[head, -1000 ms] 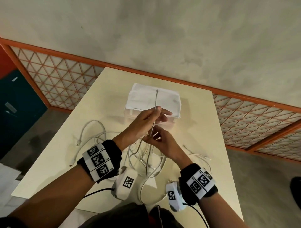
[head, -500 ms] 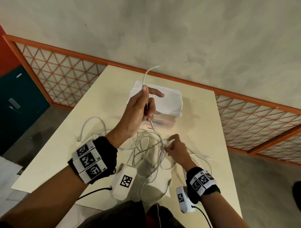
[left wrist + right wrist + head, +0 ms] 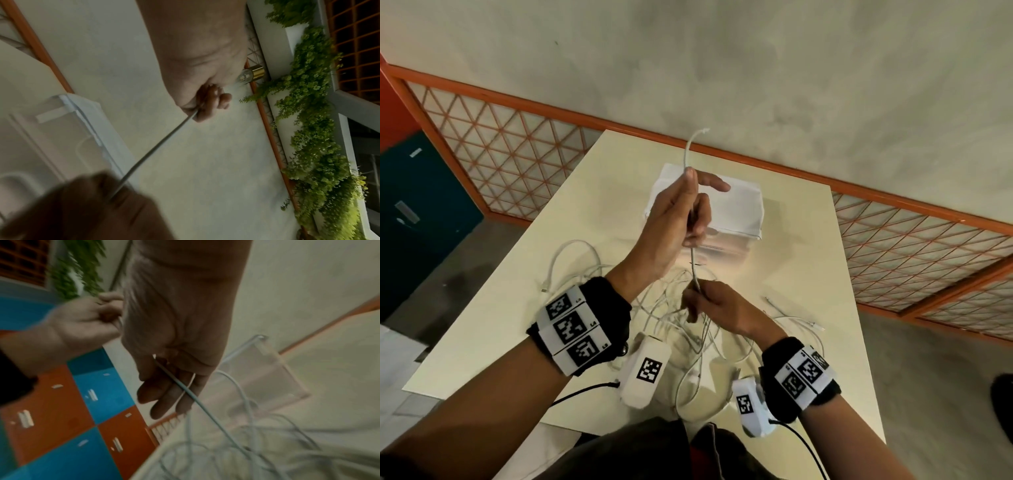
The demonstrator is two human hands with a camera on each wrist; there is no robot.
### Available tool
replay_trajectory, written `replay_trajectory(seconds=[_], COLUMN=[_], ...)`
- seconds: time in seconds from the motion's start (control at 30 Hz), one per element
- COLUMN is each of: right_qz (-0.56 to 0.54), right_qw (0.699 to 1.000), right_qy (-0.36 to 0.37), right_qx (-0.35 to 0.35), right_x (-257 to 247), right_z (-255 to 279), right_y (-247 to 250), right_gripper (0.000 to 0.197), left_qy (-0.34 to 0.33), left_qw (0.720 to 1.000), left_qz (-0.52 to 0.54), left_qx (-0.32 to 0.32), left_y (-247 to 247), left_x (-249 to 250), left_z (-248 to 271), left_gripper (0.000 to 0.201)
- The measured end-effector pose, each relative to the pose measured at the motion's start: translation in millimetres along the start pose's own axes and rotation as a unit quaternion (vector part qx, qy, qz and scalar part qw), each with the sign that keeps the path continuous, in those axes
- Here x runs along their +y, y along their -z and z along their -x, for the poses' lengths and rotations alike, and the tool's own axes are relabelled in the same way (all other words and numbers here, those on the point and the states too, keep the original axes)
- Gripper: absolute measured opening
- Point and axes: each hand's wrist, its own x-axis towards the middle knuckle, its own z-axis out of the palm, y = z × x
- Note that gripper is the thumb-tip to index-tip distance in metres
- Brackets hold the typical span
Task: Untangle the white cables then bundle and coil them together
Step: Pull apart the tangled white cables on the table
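One white cable (image 3: 694, 270) runs taut between my two hands above the table (image 3: 808, 257). My left hand (image 3: 688, 212) grips it in a fist at chest height, forefinger sticking out, and the cable's free end (image 3: 690, 150) pokes up above the thumb. My right hand (image 3: 697, 301) pinches the same cable a little lower, just over the tangle of white cables (image 3: 671, 318) lying on the table. In the left wrist view the stretched cable (image 3: 156, 146) leads from my left hand (image 3: 205, 100) down to my right hand (image 3: 92, 211). In the right wrist view it crosses my right fingers (image 3: 164, 394) into the tangle (image 3: 246, 451).
A clear plastic box with a white top (image 3: 736, 209) stands just behind the hands. Loose cable ends (image 3: 791, 315) lie to the right, a loop (image 3: 571, 246) to the left. An orange lattice railing (image 3: 517, 154) borders the table's far edge; blue and orange cabinets (image 3: 92, 402) stand left.
My left hand pulled the cable upward from the tangle. My right hand dropped to the pile, then rose again and now pinches the cable just below the left hand.
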Motion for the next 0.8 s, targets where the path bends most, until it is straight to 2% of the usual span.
replay_trajectory(seconds=[0.07, 0.17, 0.27, 0.33, 0.43, 0.5, 0.53, 0.63, 0.67, 0.77, 0.8], right_qz=[0.023, 0.043, 0.06, 0.072, 0.117, 0.151, 0.163, 0.17, 0.158, 0.126, 0.12], right_qw=[0.998, 0.993, 0.993, 0.994, 0.992, 0.988, 0.986, 0.985, 0.986, 0.989, 0.989], right_qy=[-0.056, -0.109, -0.103, -0.081, -0.037, 0.0, 0.017, 0.021, 0.017, 0.004, -0.006], right_qx=[-0.016, -0.016, -0.008, 0.017, 0.033, 0.022, 0.017, 0.03, 0.043, 0.08, 0.081], right_x=[21, 55, 65, 56, 25, -3, -15, -44, -48, -42, -35], right_z=[5, 19, 26, 25, 21, 19, 18, 18, 19, 19, 18], right_y=[-1, 1, 5, 10, 23, 31, 34, 43, 44, 41, 38], right_gripper=[0.028, 0.022, 0.022, 0.025, 0.024, 0.021, 0.02, 0.021, 0.023, 0.023, 0.022], left_qy=[-0.044, -0.081, -0.101, -0.09, -0.031, -0.002, 0.008, 0.011, 0.001, -0.05, -0.06], left_qw=[0.998, 0.993, 0.984, 0.967, 0.909, 0.877, 0.872, 0.886, 0.878, 0.815, 0.803], left_qz=[-0.012, -0.025, -0.11, -0.235, -0.411, -0.468, -0.473, -0.447, -0.467, -0.572, -0.588], left_qx=[0.034, 0.083, 0.095, 0.047, -0.065, -0.11, -0.126, -0.12, -0.106, -0.084, -0.084], left_y=[9, 24, 37, 44, 44, 38, 35, 27, 28, 35, 37], left_x=[8, 15, 3, -15, -46, -61, -67, -70, -67, -56, -53], left_z=[-4, -6, 2, 10, 24, 35, 39, 45, 43, 35, 31], left_gripper=[0.046, 0.046, 0.044, 0.041, 0.031, 0.033, 0.035, 0.032, 0.028, 0.029, 0.028])
